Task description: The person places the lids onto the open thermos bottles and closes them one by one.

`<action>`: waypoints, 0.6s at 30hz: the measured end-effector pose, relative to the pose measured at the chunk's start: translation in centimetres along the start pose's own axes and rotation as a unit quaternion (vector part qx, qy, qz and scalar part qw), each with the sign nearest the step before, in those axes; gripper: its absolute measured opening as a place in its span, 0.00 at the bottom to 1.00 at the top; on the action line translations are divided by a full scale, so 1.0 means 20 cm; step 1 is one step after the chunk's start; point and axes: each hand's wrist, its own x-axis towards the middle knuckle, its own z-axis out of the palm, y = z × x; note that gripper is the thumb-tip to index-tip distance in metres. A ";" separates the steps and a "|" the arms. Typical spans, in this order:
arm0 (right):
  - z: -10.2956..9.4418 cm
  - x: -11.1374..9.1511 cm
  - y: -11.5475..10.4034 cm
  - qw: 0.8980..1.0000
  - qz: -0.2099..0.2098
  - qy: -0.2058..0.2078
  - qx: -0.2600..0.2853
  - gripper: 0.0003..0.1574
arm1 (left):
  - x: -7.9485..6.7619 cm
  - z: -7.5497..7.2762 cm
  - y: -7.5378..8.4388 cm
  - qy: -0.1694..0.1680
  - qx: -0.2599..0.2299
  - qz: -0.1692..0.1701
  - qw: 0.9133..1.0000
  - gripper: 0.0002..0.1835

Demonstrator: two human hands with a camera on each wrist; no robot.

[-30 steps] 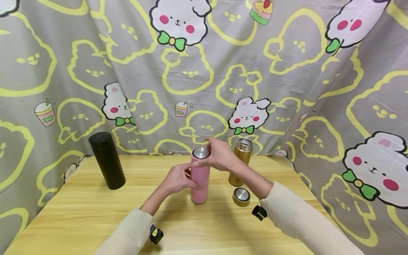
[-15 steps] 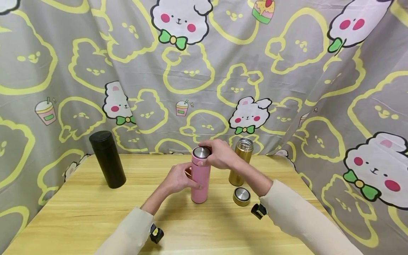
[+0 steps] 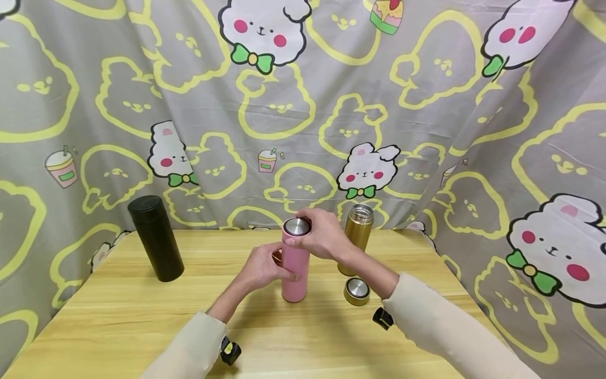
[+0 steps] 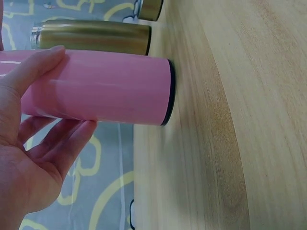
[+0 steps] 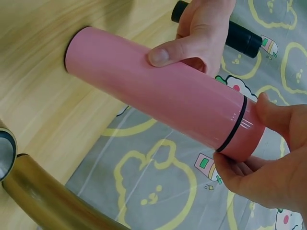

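A pink thermos (image 3: 294,279) stands upright on the table, with its steel-topped lid (image 3: 297,227) in place. My left hand (image 3: 262,267) holds the body at mid-height, the thumb on the near side, as the left wrist view also shows. Around the lid curl the thumb and fingers of my right hand (image 3: 325,234). From the right wrist camera, a dark ring (image 5: 233,125) shows where lid and body meet. Behind my right forearm stands a gold thermos (image 3: 358,231) with an uncovered mouth. Its gold lid (image 3: 356,291) lies in front of it.
A black thermos (image 3: 158,242) stands upright at the left of the wooden table (image 3: 142,326). Behind the table's back edge hangs a patterned grey curtain (image 3: 284,137). A black wrist camera sits on each forearm.
My right fingers have come down from loosely raised behind the lid to a grip around it, and the hand has since turned slightly. The left hand keeps its hold; the thermos stays in place.
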 end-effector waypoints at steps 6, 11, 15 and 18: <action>0.01 -0.01 0.02 0.999 0.012 0.021 0.023 0.38 | 0.00 0.00 0.01 0.001 0.003 0.001 1.000 0.33; 0.01 -0.01 0.03 1.000 0.011 0.016 0.021 0.38 | 0.00 0.00 0.01 -0.003 0.007 -0.001 1.000 0.33; 0.01 -0.01 0.03 1.000 0.003 0.007 0.015 0.39 | 0.00 -0.02 0.01 -0.017 0.009 -0.001 1.000 0.33; 0.01 -0.02 0.04 1.000 -0.002 0.004 0.015 0.40 | 0.00 -0.03 0.01 -0.028 0.008 -0.002 1.000 0.32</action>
